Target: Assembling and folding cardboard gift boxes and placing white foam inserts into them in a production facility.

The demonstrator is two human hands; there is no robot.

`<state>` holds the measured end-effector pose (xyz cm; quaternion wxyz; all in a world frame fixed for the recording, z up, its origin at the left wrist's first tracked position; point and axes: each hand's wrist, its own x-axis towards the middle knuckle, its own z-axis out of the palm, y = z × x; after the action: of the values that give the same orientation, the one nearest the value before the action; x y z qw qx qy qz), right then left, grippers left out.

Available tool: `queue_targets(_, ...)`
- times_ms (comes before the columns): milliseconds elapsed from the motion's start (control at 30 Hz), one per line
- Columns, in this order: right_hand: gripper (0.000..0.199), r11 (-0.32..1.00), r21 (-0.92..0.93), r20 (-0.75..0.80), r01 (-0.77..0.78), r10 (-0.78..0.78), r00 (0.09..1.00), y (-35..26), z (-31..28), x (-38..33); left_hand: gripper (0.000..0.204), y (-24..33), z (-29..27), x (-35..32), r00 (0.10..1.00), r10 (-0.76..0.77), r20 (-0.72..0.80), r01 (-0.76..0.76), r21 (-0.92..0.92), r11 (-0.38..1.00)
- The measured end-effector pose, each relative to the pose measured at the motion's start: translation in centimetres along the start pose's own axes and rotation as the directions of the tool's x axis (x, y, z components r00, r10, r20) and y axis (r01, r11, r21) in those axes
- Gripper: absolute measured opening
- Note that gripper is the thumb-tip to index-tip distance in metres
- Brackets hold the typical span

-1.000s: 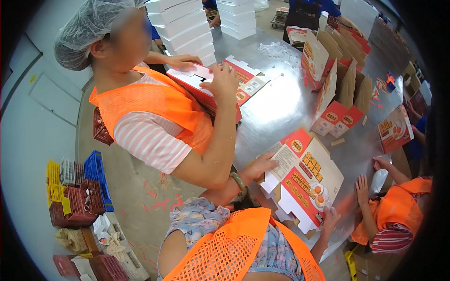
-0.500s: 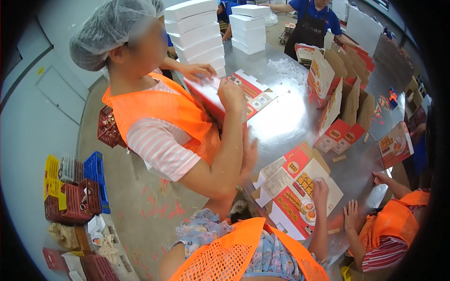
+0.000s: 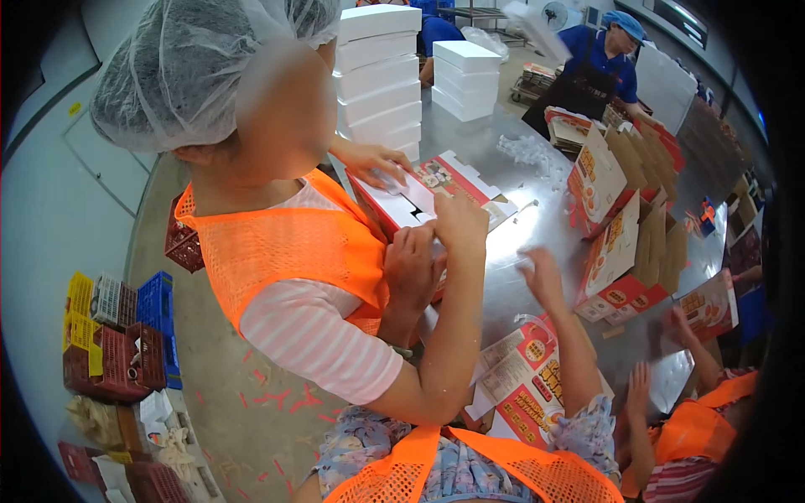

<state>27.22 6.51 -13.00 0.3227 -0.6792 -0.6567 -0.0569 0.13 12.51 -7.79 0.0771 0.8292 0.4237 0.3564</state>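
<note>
Steel tabletop carries everything. Flattened printed carton lies near, partly beneath right forearm. Farther left: co-worker's red-and-white carton. Left hand at its near side, grip unclear. Right hand over metal, grip loosely spread. Best: steady lightly, clear of co-worker's hand.

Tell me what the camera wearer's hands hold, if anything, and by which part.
The right hand looks empty. The left hand is at the white-topped box; whether it grips it cannot be told.
</note>
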Motion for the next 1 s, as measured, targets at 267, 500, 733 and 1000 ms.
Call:
queue_targets(267, 0.015, 0.701, 0.467, 0.178, 0.539, -0.671, 0.719, -11.9, -1.8, 23.8, 0.041, 0.5, -2.1, 1.7, 0.986, 0.004, 0.167, -0.009, 0.031, 0.999)
queue_targets(500, 0.022, 0.741, 0.25, 0.515, 0.622, -0.646, 0.563, -15.4, 0.4, 24.1, 0.041, -0.4, -4.5, 2.6, 0.996, 0.06, 0.072, -0.068, 0.105, 0.992)
queue_targets(733, 0.021, 0.989, -0.047, 0.465, -0.14, 0.146, 0.873, -26.1, -5.2, 20.8, 0.044, 0.9, -5.7, 3.8, 0.98, 0.195, 0.041, -0.198, 0.09, 0.976)
queue_targets(1000, 0.037, 0.604, 0.32, 0.63, 0.73, -0.711, 0.312, -16.5, -8.0, 19.9, 0.048, 2.0, -11.0, 0.5, 0.944, 0.329, 0.015, -0.329, 0.046, 0.943)
